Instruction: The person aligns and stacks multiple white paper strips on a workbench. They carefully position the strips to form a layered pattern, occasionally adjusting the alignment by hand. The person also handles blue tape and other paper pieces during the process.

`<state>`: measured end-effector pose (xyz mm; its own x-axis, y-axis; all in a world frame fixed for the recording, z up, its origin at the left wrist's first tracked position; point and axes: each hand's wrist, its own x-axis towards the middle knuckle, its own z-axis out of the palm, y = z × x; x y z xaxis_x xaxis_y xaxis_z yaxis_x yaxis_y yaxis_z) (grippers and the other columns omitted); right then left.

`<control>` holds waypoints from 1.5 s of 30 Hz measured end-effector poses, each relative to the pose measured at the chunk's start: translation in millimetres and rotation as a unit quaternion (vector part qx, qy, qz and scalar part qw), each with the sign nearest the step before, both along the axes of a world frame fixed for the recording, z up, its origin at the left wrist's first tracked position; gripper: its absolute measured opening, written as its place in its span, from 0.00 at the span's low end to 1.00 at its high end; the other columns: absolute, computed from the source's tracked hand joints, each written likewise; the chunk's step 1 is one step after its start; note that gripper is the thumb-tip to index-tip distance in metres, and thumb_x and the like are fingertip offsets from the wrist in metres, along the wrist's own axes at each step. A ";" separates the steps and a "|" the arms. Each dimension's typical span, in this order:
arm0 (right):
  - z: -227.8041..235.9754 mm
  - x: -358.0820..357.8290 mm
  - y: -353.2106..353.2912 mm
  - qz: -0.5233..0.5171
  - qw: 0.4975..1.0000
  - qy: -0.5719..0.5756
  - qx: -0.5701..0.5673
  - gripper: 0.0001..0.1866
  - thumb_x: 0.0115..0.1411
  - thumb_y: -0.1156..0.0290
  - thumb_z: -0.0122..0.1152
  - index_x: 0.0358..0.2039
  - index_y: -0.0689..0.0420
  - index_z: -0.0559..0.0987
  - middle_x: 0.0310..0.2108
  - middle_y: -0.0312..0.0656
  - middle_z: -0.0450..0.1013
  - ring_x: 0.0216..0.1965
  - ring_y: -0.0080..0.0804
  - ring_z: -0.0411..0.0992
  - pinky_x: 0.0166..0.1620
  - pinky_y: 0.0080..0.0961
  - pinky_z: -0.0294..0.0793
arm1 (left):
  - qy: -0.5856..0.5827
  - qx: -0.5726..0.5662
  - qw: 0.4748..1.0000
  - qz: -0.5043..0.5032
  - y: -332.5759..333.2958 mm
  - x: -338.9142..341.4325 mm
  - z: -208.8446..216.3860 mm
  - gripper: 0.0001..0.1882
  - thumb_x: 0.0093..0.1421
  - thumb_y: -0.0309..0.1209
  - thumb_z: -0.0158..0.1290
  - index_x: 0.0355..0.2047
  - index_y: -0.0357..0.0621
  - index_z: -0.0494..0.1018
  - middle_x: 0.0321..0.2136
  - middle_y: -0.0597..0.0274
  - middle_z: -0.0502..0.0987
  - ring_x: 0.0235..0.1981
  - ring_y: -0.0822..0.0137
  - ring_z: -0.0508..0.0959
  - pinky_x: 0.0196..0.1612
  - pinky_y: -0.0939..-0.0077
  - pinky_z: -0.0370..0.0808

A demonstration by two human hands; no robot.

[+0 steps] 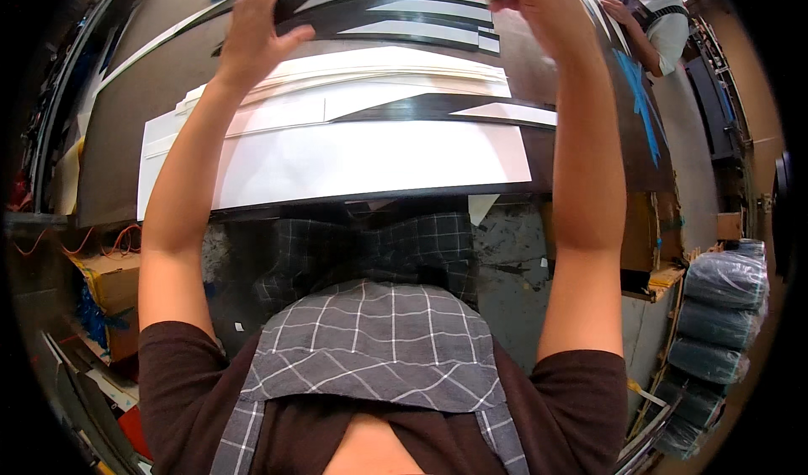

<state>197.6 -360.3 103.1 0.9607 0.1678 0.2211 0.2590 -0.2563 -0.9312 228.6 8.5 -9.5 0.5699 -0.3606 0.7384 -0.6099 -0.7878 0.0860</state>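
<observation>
At the far side of the table, my left hand [257,37] is raised at the left end of a group of long black-and-white strips [404,29]. Its thumb stands out to the right, apart from the fingers. My right hand [539,8] is at the right end of the farthest strip, slightly blurred, its fingers curled in. What lies between them is hard to make out. Nearer to me lie a stack of cream-white sheets [387,64], a black strip with a white part [404,107], and a wide white sheet [362,159] along the table's near edge.
The dark table [118,138] carries crossed blue tape [641,109] at its right. A co-worker [661,29] stands beyond the far right corner. Plastic-wrapped rolls [725,281] are stacked at lower right. A cardboard box [114,290] stands at lower left.
</observation>
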 end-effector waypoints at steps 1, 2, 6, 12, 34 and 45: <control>2.8 -17.0 5.0 -0.024 0.999 -0.023 0.029 0.17 0.67 0.74 0.57 0.56 0.60 0.72 0.32 0.35 0.75 0.30 0.22 0.75 0.34 0.23 0.81 | -0.064 -0.028 0.997 -0.021 7.3 -1.4 6.3 0.35 0.59 0.30 0.65 0.65 0.47 0.65 0.53 0.53 0.76 0.55 0.52 0.77 0.56 0.65 0.76; -2.3 -34.7 -7.8 -0.034 0.992 -0.123 0.013 0.11 0.69 0.66 0.59 0.45 0.60 0.81 0.34 0.36 0.77 0.32 0.21 0.75 0.38 0.18 0.76 | -0.056 -0.049 0.997 -0.020 11.3 -11.0 17.2 0.32 0.57 0.27 0.64 0.62 0.46 0.67 0.51 0.53 0.77 0.53 0.52 0.78 0.55 0.64 0.77; -20.5 -99.8 -61.0 -0.092 0.993 0.002 -0.074 0.12 0.66 0.65 0.60 0.46 0.58 0.81 0.29 0.36 0.76 0.24 0.19 0.73 0.27 0.17 0.73 | -0.007 -0.012 0.996 -0.094 4.9 -103.0 44.5 0.25 0.51 0.17 0.59 0.51 0.44 0.75 0.41 0.59 0.81 0.41 0.55 0.82 0.46 0.64 0.80; -83.6 -162.0 -76.1 -0.177 0.938 0.093 -0.284 0.12 0.60 0.73 0.63 0.45 0.61 0.80 0.34 0.42 0.78 0.36 0.32 0.77 0.42 0.30 0.77 | 0.185 0.119 0.965 -0.140 -25.6 -185.8 11.9 0.18 0.54 0.22 0.60 0.47 0.45 0.78 0.45 0.57 0.77 0.45 0.56 0.78 0.47 0.62 0.75; -68.6 -4.5 50.5 0.108 0.918 -0.012 -0.382 0.08 0.54 0.72 0.68 0.33 0.59 0.79 0.28 0.40 0.75 0.32 0.30 0.74 0.39 0.23 0.75 | 0.216 0.014 0.965 -0.145 -54.5 -201.1 4.5 0.17 0.52 0.24 0.64 0.43 0.45 0.79 0.45 0.57 0.78 0.47 0.55 0.77 0.49 0.58 0.73; -68.5 -35.9 51.4 0.161 0.923 -0.105 -0.333 0.08 0.63 0.73 0.64 0.41 0.60 0.84 0.27 0.39 0.75 0.29 0.26 0.72 0.35 0.19 0.73 | 0.072 0.133 0.988 -0.027 -4.0 -129.4 31.5 0.33 0.54 0.29 0.65 0.61 0.54 0.71 0.57 0.59 0.74 0.60 0.57 0.72 0.64 0.55 0.67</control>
<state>161.7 -308.9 34.6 0.7846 0.6036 0.1414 0.5788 -0.6315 -0.5159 99.3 4.5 22.0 0.6366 -0.5639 0.5262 -0.6485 -0.7606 -0.0305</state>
